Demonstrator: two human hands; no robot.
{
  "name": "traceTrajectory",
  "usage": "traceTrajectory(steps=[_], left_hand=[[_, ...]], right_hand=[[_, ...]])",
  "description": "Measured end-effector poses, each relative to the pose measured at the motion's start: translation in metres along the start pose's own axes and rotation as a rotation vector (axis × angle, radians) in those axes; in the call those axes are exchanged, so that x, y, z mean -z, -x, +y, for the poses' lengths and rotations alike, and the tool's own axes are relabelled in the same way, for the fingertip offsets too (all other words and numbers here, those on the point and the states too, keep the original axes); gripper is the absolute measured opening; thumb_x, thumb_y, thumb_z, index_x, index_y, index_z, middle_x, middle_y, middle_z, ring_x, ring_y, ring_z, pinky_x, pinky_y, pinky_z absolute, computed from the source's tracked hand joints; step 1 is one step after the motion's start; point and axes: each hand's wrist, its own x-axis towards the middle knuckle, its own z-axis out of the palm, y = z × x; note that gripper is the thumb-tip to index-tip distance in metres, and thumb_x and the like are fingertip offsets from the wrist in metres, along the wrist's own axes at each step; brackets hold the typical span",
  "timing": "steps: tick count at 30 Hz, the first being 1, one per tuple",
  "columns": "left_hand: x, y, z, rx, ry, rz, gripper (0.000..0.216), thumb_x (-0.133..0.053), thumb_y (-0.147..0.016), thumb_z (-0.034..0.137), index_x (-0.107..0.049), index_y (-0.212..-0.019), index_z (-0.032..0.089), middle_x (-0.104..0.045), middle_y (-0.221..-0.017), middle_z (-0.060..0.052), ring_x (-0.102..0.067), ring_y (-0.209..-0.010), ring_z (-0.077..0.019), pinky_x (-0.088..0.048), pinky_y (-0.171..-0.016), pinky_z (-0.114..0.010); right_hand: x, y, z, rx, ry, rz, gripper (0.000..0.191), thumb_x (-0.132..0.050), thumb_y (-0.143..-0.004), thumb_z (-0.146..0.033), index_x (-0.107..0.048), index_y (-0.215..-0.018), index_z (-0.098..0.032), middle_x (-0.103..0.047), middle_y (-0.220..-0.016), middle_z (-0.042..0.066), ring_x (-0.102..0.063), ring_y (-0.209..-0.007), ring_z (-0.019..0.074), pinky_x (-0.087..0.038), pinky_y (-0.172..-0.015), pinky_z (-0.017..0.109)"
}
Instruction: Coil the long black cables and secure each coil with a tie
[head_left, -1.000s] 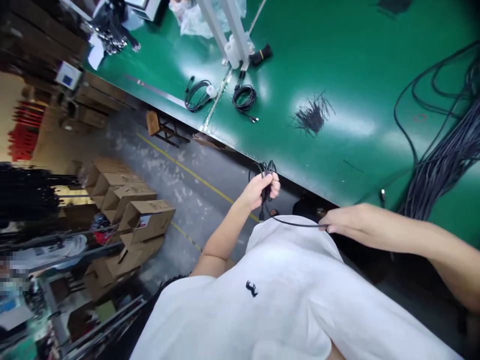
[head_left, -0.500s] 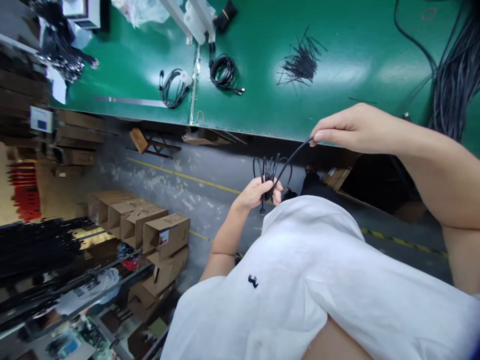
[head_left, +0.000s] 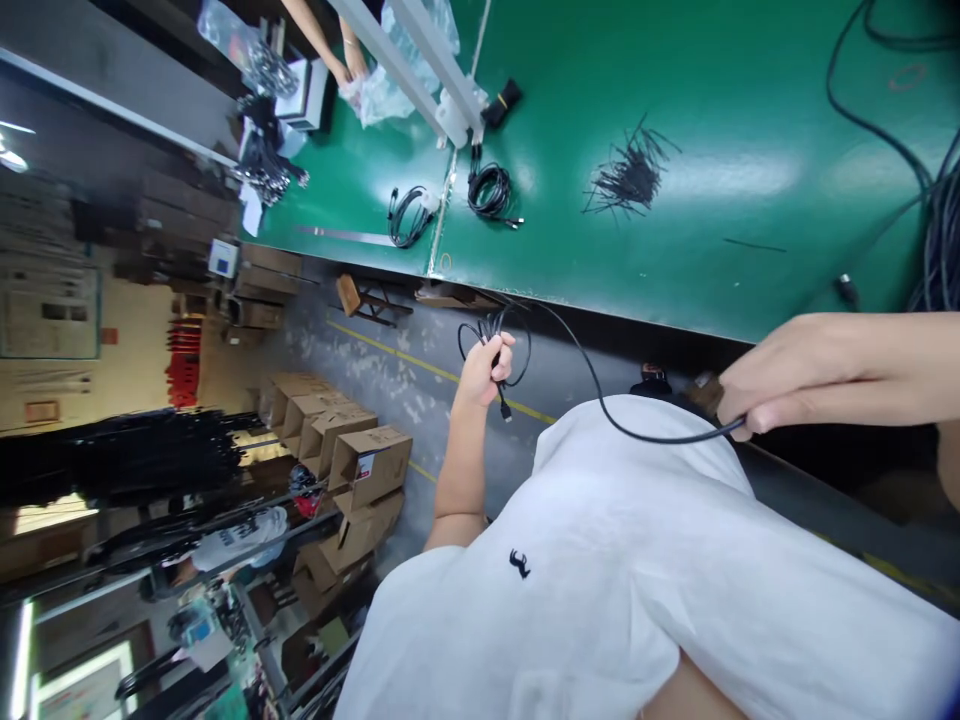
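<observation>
My left hand [head_left: 486, 368] is closed around several loops of a thin black cable [head_left: 592, 385], with a small plug hanging below the fist. The cable's free run arcs across my white shirt to my right hand [head_left: 780, 380], which pinches it between thumb and fingers. Both hands hover in front of the green table's near edge [head_left: 615, 300], above the floor. The two hands are far apart and the cable sags between them.
On the green table lie two coiled black cables [head_left: 489, 192], a heap of black cable ties [head_left: 631, 172] and a thick bundle of cables [head_left: 941, 230] at the right. Another person's arms [head_left: 330, 45] work at the far end. Cardboard boxes [head_left: 352, 455] stand on the floor at left.
My right hand has dropped from the table edge and drawn away to the right, paying out a longer run of cable. My left hand has shifted left, still gripping the loops.
</observation>
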Motion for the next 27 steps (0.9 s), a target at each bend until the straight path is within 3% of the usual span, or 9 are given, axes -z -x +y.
traceTrajectory(steps=[3,6,11,15,19,22,25,27], left_hand=[[-0.016,-0.001,-0.011,0.041,-0.074,-0.094,0.025,-0.071,-0.084,0.037,-0.06,-0.082,0.014,-0.058,-0.056,0.004,-0.048,-0.04,-0.0033,-0.034,-0.04,-0.013],[-0.04,0.006,-0.027,0.125,-0.132,-0.276,0.038,-0.076,-0.077,0.048,-0.059,-0.084,0.015,-0.071,-0.071,-0.005,-0.069,-0.062,-0.0147,-0.052,-0.056,-0.021],[-0.066,0.025,-0.042,0.194,-0.165,-0.505,0.047,-0.076,-0.073,0.058,-0.056,-0.081,0.016,-0.073,-0.073,-0.008,-0.074,-0.081,-0.0241,-0.057,-0.074,-0.033],[-0.068,0.031,-0.048,0.212,-0.119,-0.542,0.048,-0.072,-0.074,0.061,-0.054,-0.075,0.017,-0.062,-0.055,-0.003,-0.069,-0.063,-0.0207,-0.054,-0.063,-0.03],[-0.07,0.029,-0.051,0.219,0.025,-0.432,0.035,-0.063,-0.087,0.047,-0.055,-0.074,0.017,-0.044,-0.045,0.005,-0.045,-0.037,-0.0077,-0.036,-0.04,-0.018],[-0.064,0.029,-0.045,0.214,0.161,-0.25,0.031,-0.048,-0.098,0.037,-0.058,-0.077,0.016,-0.029,-0.045,0.009,-0.022,-0.032,-0.003,-0.022,-0.035,-0.015],[-0.043,0.031,-0.027,0.013,0.297,-0.007,0.037,-0.039,-0.103,0.04,-0.064,-0.086,0.019,-0.022,-0.047,0.009,-0.013,-0.033,-0.0035,-0.017,-0.033,-0.014],[-0.024,0.035,-0.013,-0.17,0.368,0.104,0.035,-0.038,-0.103,0.042,-0.067,-0.1,0.023,-0.027,-0.048,0.009,-0.015,-0.033,-0.0033,-0.018,-0.032,-0.015]], right_hand=[[0.001,-0.01,-0.009,0.097,-0.135,-0.152,0.034,-0.045,-0.099,-0.043,-0.073,-0.095,-0.025,-0.068,-0.083,0.0,-0.062,-0.074,0.0112,-0.047,-0.069,0.022],[0.003,-0.033,-0.006,0.099,-0.156,-0.067,0.036,-0.047,-0.098,-0.046,-0.073,-0.095,-0.021,-0.069,-0.085,0.001,-0.061,-0.075,0.0117,-0.046,-0.07,0.024],[0.023,-0.058,0.016,-0.009,-0.115,0.203,0.042,-0.052,-0.092,-0.055,-0.073,-0.089,-0.019,-0.065,-0.079,0.0,-0.056,-0.075,0.0124,-0.042,-0.071,0.025],[0.032,-0.069,0.034,-0.247,-0.173,0.458,0.04,-0.053,-0.091,-0.053,-0.071,-0.088,-0.017,-0.051,-0.064,-0.001,-0.042,-0.059,0.0089,-0.035,-0.062,0.025],[0.029,-0.088,0.059,-0.386,-0.145,0.582,0.037,-0.054,-0.09,-0.049,-0.072,-0.086,-0.017,-0.052,-0.066,-0.001,-0.043,-0.064,0.0102,-0.036,-0.066,0.026],[0.019,-0.085,0.101,-0.392,-0.055,0.531,0.04,-0.052,-0.088,-0.053,-0.072,-0.084,-0.019,-0.059,-0.071,0.0,-0.049,-0.068,0.0119,-0.039,-0.072,0.027],[-0.006,-0.046,0.151,-0.402,0.008,0.437,0.044,-0.047,-0.088,-0.058,-0.07,-0.083,-0.02,-0.068,-0.083,0.003,-0.057,-0.078,0.0166,-0.042,-0.078,0.029],[-0.029,-0.009,0.174,-0.486,0.07,0.433,0.046,-0.044,-0.089,-0.059,-0.068,-0.086,-0.021,-0.072,-0.098,0.008,-0.062,-0.087,0.0219,-0.044,-0.08,0.032]])
